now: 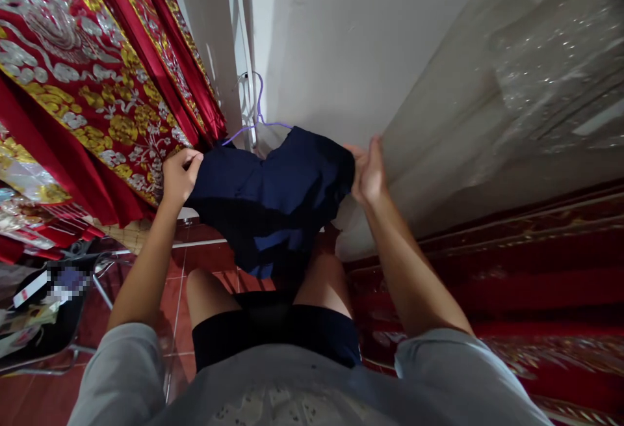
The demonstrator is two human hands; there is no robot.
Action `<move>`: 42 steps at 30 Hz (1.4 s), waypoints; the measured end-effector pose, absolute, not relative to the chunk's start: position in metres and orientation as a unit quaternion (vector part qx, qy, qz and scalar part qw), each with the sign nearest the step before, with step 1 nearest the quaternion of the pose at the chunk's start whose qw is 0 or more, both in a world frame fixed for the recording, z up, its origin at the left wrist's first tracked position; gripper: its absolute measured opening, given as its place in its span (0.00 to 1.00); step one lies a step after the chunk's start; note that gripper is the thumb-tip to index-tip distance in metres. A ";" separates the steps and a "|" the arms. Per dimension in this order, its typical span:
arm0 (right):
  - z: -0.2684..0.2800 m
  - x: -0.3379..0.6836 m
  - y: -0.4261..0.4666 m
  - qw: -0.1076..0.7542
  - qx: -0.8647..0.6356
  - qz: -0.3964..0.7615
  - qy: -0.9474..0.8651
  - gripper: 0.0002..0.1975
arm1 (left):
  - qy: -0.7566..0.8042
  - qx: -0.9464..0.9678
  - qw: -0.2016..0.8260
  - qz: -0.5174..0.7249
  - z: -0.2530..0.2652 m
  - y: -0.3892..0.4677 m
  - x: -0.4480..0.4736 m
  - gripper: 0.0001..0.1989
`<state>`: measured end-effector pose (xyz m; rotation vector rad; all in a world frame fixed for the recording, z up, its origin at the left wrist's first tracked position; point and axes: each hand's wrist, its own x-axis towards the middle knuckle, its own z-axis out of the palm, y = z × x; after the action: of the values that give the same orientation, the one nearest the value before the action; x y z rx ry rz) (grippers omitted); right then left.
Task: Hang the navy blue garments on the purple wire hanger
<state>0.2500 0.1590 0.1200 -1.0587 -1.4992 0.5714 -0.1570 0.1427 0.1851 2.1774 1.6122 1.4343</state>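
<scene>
A navy blue shirt (273,182) hangs in front of me on a thin purple hanger (260,97), whose hook is caught at the white upright by the wall. My left hand (180,175) pinches the edge of the shirt at its left side, thumb and forefinger closed on the cloth. At the opposite side my right hand (369,172) grips the sleeve edge; its thumb points up and some fingers are hidden behind the fabric. Between both hands the shirt is spread wide, its lower part falling in dark folds above my knees.
Red drapery with gold and silver embroidery (121,107) hangs at the left. A clear plastic sheet (487,88) covers the right side above red cloth (536,276). A black chair (58,328) holding papers stands at lower left on red floor tiles (178,322).
</scene>
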 end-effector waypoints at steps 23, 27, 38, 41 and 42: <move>0.093 0.147 0.029 0.433 -0.163 0.294 -0.837 0.28 | 0.448 0.506 0.613 0.409 0.183 0.075 -0.060 0.12; 0.090 0.157 0.054 0.442 -0.269 0.258 -0.816 0.19 | 0.447 0.520 0.695 0.216 0.167 0.051 -0.075 0.18; 0.063 0.202 0.123 0.407 -0.419 0.306 -0.752 0.34 | 0.467 0.806 0.344 0.120 0.225 0.019 -0.120 0.11; 0.067 0.204 0.116 0.371 -0.370 0.460 -0.717 0.28 | 0.470 0.829 0.238 0.188 0.236 0.027 -0.128 0.11; 0.069 0.204 0.114 0.367 -0.362 0.500 -0.696 0.28 | 0.477 0.821 0.220 0.222 0.235 0.034 -0.130 0.10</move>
<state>0.2037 0.1139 0.0687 -0.9314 -1.7871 1.2854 -0.1302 0.0340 0.2350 2.2717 1.3192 0.6151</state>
